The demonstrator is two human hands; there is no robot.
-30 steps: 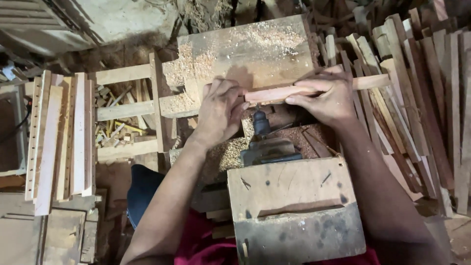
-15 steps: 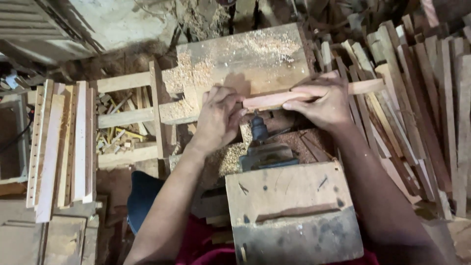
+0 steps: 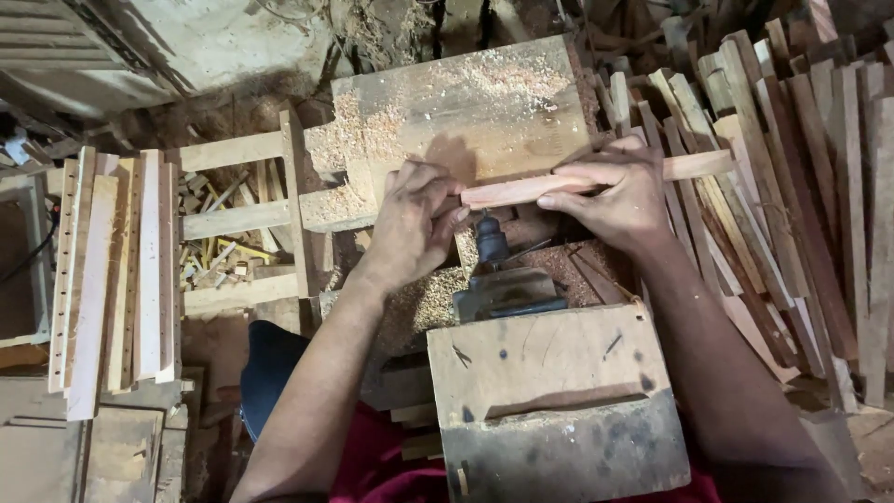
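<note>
Little has moved since the earlier frame: both hands keep the same grip and the slat sits as it did. The left hand (image 3: 414, 219) is closed on the near end of the slat (image 3: 596, 182); the right hand (image 3: 615, 196) clamps its middle, fingers laid along it. The slat lies across, level, just above the drill (image 3: 494, 251) between the hands. Nearer than the drill is a wooden box (image 3: 549, 373). Beyond the hands lies a sawdust-strewn board (image 3: 466, 102). Outside the right hand leans a stack of slats (image 3: 801, 168); outside the left, drilled strips (image 3: 112, 270).
</note>
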